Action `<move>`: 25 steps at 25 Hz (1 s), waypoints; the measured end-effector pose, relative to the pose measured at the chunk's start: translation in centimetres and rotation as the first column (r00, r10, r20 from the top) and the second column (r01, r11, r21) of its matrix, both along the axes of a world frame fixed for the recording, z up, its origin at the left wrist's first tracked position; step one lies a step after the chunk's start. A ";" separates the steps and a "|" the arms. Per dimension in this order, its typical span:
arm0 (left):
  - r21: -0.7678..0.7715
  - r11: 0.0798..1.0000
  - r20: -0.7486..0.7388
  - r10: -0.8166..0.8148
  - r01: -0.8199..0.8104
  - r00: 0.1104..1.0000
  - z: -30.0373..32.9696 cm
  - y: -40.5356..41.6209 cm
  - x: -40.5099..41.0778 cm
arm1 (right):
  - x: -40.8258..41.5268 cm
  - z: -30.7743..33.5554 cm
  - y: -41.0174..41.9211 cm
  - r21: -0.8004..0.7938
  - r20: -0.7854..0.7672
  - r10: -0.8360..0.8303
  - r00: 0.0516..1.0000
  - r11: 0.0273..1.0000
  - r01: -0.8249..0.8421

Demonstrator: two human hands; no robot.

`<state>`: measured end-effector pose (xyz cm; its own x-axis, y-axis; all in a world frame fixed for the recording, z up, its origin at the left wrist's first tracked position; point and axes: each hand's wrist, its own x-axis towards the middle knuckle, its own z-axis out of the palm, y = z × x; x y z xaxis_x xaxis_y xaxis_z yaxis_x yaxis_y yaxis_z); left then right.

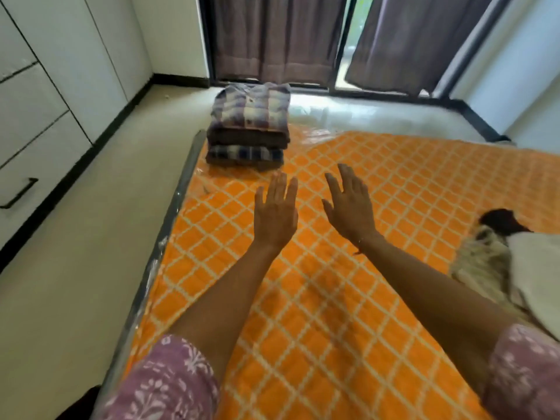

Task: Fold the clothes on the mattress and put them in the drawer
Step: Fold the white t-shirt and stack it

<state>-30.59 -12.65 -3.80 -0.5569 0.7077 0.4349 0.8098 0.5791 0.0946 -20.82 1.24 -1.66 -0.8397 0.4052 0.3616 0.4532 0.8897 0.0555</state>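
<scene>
**Both hands out toward the folded stack, nothing held yet**

Left hand (275, 212) and right hand (351, 204) reach forward over the mattress (394, 183), palms down. Fingers straight and slightly spread on both; neither grips anything. Whether they hover or graze the cover, cannot tell.

Stack of folded clothes (250, 128) sits just beyond the fingertips, a little to the left of them, at the far left corner of the mattress. Plaid shirt on top, a dark piece under it, another check piece at the bottom. Edges look squared.

Drawer (21, 183) with a dark handle is in the white cabinet, well off to the left of the left fingers, across a strip of floor (91, 237).

Risks, as judged from here:
- Stack sits close to the mattress edge; a push from the fingers instead of a lift could slide it onto the floor.
- Gripping only the top shirt would leave the lower pieces behind or pull the folds open. Fingers likely need to go under the bottom piece from both sides.
- The cover looks glossy, so the pile may skid.

Around: a crumpled pale cloth (485, 262) with a dark patch lies to the right of the right fingers, apparently unfolded. Curtains (272, 40) hang beyond the stack. Nothing lies between fingers and stack.
</scene>
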 end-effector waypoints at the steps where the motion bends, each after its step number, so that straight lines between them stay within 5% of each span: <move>1: 0.005 1.000 -0.020 0.005 -0.005 1.000 0.6 -0.7 1.8 | 2.5 0.6 -0.5 0.015 -0.009 -0.018 1.000 1.000 0.018; 10: 0.115 0.987 0.052 -0.121 0.115 0.991 2.8 1.5 21.0 | 26.6 0.2 -1.0 0.083 0.067 -0.273 0.960 0.960 0.268; 17: -0.021 0.939 0.195 -0.334 0.344 0.922 0.2 9.8 33.1 | 41.3 -2.7 8.3 -0.003 0.175 -0.504 0.846 0.859 0.512; 20: -0.051 0.909 0.302 -0.382 0.415 0.873 -2.2 13.3 36.4 | 45.4 -4.7 12.8 -0.084 0.140 -0.654 0.743 0.740 0.667; 23: -0.059 0.911 0.408 -0.352 0.409 0.842 -4.8 16.5 37.6 | 47.4 -5.4 17.4 -0.285 0.109 -0.830 0.547 0.501 0.817; 25: -0.055 0.921 0.502 -0.308 0.385 0.808 -5.8 17.8 37.7 | 47.1 -5.5 19.3 -0.343 0.043 -0.860 0.509 0.466 0.816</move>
